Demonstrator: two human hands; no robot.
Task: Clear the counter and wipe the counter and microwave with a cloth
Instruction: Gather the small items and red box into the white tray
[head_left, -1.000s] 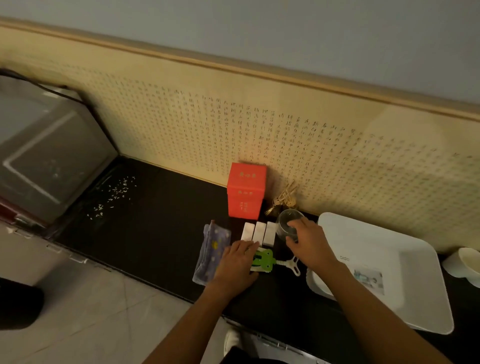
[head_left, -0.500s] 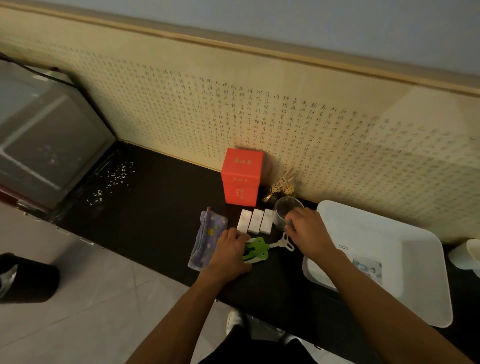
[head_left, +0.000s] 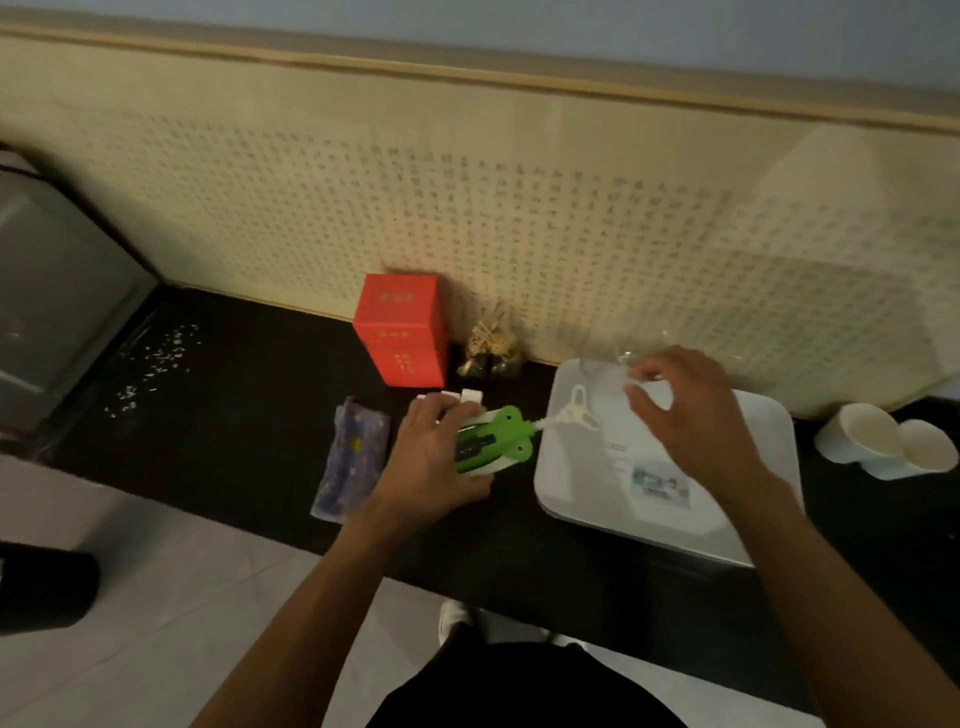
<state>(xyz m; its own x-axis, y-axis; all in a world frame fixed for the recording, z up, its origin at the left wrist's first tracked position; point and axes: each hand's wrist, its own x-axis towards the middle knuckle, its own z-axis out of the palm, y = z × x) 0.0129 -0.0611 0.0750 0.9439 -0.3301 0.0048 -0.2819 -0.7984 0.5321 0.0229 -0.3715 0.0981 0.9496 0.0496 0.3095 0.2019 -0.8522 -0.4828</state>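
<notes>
My left hand (head_left: 431, 457) grips a green frog-shaped gadget (head_left: 493, 441) just above the black counter (head_left: 234, 415); its white looped end (head_left: 576, 410) reaches over the rim of the white tray (head_left: 727, 525). My right hand (head_left: 696, 415) hovers over the tray's far left corner with fingers spread and curved. A clear glass (head_left: 621, 356) is a faint blur right at those fingertips; whether they hold it is unclear. A purple patterned cloth (head_left: 353, 457) lies folded on the counter, left of my left hand. The microwave (head_left: 57, 312) stands at the far left.
A red box (head_left: 402, 332) and a small straw ornament (head_left: 491, 343) stand against the wall. White blocks (head_left: 467, 397) peek out behind my left hand. White crumbs (head_left: 150, 364) are scattered beside the microwave. Two white cups (head_left: 893, 441) sit right of the tray.
My right hand carried the glass from the counter rightwards over the tray's corner. My left hand closed on the frog gadget and shifted it toward the tray.
</notes>
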